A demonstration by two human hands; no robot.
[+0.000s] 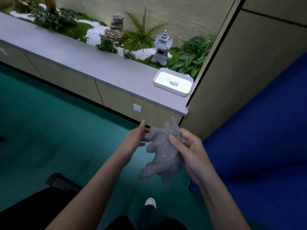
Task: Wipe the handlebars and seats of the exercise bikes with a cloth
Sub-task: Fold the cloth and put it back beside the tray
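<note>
A grey fluffy cloth (163,155) hangs in the air in front of me, crumpled and drooping downward. My right hand (187,146) grips its right side, thumb on top and fingers curled behind. My left hand (137,136) is at the cloth's upper left corner, fingers mostly straight, fingertips touching the fabric. No exercise bike, handlebar or seat shows clearly; a dark object (61,181) lies low on the floor at the lower left.
A grey ledge (93,63) runs across the back over beige cabinets, with a white tray (173,82) at its right end. Behind it is a planter with ferns, white pebbles and a stone lantern (162,47). Teal floor (49,122) lies below, blue floor (257,138) to the right.
</note>
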